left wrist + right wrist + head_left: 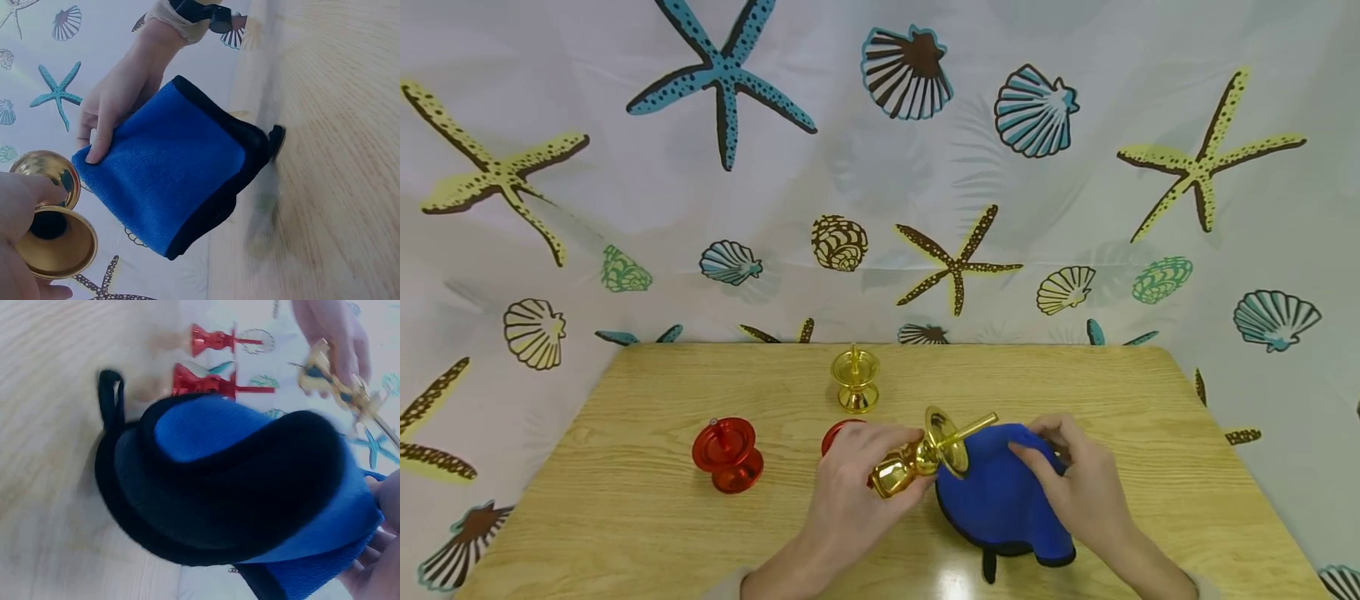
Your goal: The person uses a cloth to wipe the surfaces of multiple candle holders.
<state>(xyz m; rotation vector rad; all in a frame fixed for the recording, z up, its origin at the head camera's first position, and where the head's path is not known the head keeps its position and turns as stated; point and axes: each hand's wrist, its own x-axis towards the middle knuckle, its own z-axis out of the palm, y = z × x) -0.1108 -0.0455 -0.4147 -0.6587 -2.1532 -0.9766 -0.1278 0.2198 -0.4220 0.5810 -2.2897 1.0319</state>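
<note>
My left hand (853, 492) grips a shiny gold candle holder (895, 473) by its stem and base, above the table. The holder is tilted, its dish and long spike pointing right towards the cloth. In the left wrist view, the hollow underside of its base (69, 253) shows. My right hand (1093, 483) pinches the upper edge of a blue cloth (1000, 500) with black trim and a small black loop (989, 565). The cloth hangs folded below the fingers, its dark inner side (219, 494) showing in the right wrist view.
A red candle holder (730, 454) stands upright on the wooden table (625, 533) at left. Another red one (841, 432) is mostly hidden behind my left hand. Farther back stands a gold candle holder (856, 387). A curtain (880, 183) with shells and starfish hangs behind the table.
</note>
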